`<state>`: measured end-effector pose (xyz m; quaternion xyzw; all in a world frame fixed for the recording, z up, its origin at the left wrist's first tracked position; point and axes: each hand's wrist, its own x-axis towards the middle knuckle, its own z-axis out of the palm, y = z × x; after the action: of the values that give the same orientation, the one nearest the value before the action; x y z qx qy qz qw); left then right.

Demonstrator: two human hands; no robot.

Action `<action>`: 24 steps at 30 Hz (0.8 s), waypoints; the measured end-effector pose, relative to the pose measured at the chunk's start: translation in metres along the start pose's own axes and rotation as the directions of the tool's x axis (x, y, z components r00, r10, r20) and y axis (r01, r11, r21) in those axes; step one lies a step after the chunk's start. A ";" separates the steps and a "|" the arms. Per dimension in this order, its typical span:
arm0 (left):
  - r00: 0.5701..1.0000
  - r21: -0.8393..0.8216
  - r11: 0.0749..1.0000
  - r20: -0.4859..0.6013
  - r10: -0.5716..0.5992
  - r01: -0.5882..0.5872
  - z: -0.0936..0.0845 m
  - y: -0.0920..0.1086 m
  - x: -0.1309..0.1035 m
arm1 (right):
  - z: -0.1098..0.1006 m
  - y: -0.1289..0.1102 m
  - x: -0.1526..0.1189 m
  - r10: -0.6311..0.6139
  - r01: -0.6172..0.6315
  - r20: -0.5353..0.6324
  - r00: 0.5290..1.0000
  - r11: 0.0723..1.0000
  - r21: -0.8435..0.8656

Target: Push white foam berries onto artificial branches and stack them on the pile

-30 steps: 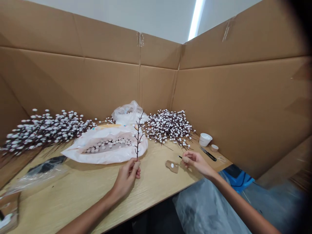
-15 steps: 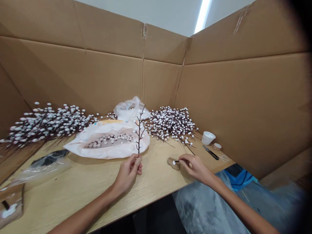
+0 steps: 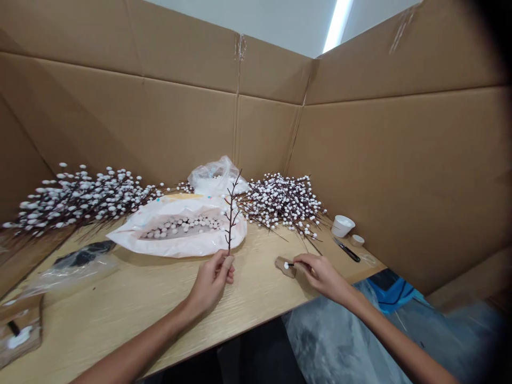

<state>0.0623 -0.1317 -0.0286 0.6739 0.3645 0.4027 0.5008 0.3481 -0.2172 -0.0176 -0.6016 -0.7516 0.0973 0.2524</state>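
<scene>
My left hand [image 3: 214, 277] pinches the lower end of a thin dark twig [image 3: 229, 221] with short bare side branches, held upright in front of the white plastic bag [image 3: 132, 234]. White balls [image 3: 184, 228] fill the bag's opening. In my right hand [image 3: 320, 273], the fingers close on a short dark stick [image 3: 290, 264]. Its tip meets a dab of white paste [image 3: 286, 265] on a small brown cardboard piece [image 3: 280, 262] lying on the table. The rest of the stick is hidden by my fingers.
Bunches of white-berried branches lie at the back left [image 3: 86, 197] and back right [image 3: 282, 197]. A white cup [image 3: 342, 226], a tape roll [image 3: 357, 241] and a craft knife [image 3: 347, 249] sit on the right. Front left, another cardboard piece [image 3: 34, 314] carries white paste and a dark stick. Cardboard walls [image 3: 180, 122] enclose the table.
The view has shifted slightly. Both hands stay almost where they were, the left still on the twig and the right still on the stick at the white paste.
</scene>
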 end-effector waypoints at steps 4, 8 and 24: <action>1.000 0.006 1.000 0.008 0.011 -0.011 0.000 -0.001 0.000 | -0.002 -0.001 -0.001 0.010 -0.010 0.004 1.000 1.000 -0.004; 1.000 0.010 1.000 0.009 0.019 -0.019 -0.001 -0.001 0.000 | -0.003 -0.003 -0.001 0.059 -0.059 0.003 0.998 0.998 0.021; 0.999 0.024 0.999 0.028 0.030 -0.031 -0.002 -0.009 0.001 | -0.002 0.006 0.000 0.205 -0.257 0.155 0.966 0.791 0.555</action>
<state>0.0604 -0.1277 -0.0366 0.6910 0.3520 0.3965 0.4914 0.3542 -0.2160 -0.0192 -0.5809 -0.6188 0.3736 0.3743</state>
